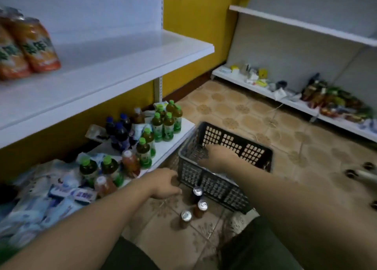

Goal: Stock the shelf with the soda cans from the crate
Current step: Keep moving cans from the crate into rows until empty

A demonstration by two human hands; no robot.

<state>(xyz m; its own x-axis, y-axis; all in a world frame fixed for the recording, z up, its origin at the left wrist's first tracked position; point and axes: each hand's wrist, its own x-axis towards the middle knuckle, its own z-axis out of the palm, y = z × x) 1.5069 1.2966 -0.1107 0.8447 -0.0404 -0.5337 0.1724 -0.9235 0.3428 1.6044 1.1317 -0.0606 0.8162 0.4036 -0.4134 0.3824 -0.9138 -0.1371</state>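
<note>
right hand (pixel 219 157) reaches palm-down into the crate (pixel 206 180), fingers hidden inside; grip state cannot be told. left hand (pixel 164 183) grips the crate's near-left corner, arm extended. three cans (pixel 201 206) stand upright on the floor (pixel 285 139) beside the crate.

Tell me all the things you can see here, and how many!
crate: one, dark grey, on the tiled floor beside the low shelf
soda cans: three, brownish with silver tops, upright on the floor in front of the crate
green-capped bottles: about ten, on the low shelf at left
dark bottles with blue caps: about three, same low shelf
orange packs: two or so, on the upper white shelf
white and blue packets: a pile, count unclear, lower left
small mixed goods: many, on the low shelf at right
left hand: at the crate's near corner
right hand: reaching into the crate; what it holds cannot be seen
</note>
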